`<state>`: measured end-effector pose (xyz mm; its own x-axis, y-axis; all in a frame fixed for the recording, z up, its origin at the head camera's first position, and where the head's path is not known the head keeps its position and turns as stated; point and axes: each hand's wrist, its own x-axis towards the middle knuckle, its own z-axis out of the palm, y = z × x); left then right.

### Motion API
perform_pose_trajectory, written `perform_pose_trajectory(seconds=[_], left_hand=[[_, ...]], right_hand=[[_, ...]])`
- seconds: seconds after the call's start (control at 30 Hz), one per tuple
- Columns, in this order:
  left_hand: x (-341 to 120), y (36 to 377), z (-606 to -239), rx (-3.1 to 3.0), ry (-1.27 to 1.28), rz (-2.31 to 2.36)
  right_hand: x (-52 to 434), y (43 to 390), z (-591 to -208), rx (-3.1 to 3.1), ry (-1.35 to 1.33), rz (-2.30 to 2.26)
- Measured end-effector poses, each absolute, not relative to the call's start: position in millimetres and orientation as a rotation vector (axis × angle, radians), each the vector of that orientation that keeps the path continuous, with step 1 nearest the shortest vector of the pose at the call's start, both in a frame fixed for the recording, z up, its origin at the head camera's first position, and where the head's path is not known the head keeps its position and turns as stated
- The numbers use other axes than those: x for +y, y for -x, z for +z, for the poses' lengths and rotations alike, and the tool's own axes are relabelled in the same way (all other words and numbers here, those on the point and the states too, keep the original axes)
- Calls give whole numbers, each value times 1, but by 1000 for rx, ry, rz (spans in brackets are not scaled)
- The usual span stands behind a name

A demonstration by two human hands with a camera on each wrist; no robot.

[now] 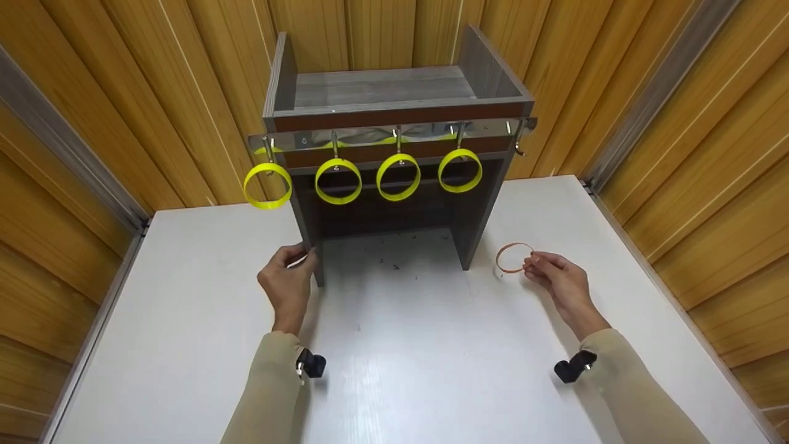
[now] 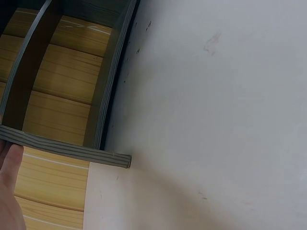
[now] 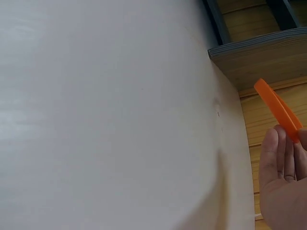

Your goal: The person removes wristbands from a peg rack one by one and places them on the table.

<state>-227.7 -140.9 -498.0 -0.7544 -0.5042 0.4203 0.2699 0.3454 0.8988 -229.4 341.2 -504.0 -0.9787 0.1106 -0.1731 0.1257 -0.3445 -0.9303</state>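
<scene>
My right hand (image 1: 562, 285) pinches a thin orange ring (image 1: 498, 262) by its near edge, to the right of a grey wooden shelf (image 1: 385, 86). In the right wrist view the orange ring (image 3: 276, 105) is seen nearly edge-on, with fingers (image 3: 269, 148) behind it. At the shelf's left side panel (image 1: 307, 243), my left hand (image 1: 288, 280) grips the front edge low down. Fingers (image 2: 12, 165) show at that panel (image 2: 72, 149) in the left wrist view, the rest of the hand cut off. Several yellow rings (image 1: 338, 200) hang from hooks along the shelf's front.
A shiny metal strip (image 1: 370, 137) carries the hooks across the shelf front; the rightmost hook (image 1: 519, 147) holds no ring. Small dark specks (image 1: 394, 266) lie on the white table (image 1: 394, 357) beneath. Wood-patterned walls (image 1: 727, 203) close in the back and both sides.
</scene>
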Motion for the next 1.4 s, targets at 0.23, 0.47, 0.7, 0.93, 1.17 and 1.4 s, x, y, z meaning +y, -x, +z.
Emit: perform_pose_trajectory(seconds=[0.23,0.47,0.7,0.93,1.17,1.4], left_hand=[[-141,229,-497,-1948,-200,-1476],[-140,229,-496,-1940,-214,-1507],[-139,229,-495,-1937,-191,-1498],[-139,229,-496,-1948,-205,-1502],[-140,229,-499,-1957,-198,-1480],[-141,228,-500,-1953,-191,-1463]], right_hand=[[336,228,-500,1834,-338,-2470],[333,228,-502,1932,-366,-2329],[324,228,-504,1980,-295,-2248],[316,231,-503,2095,-286,-2136],[320,238,-523,2231,-277,-2016],[325,241,-533,2396,-277,-1896]])
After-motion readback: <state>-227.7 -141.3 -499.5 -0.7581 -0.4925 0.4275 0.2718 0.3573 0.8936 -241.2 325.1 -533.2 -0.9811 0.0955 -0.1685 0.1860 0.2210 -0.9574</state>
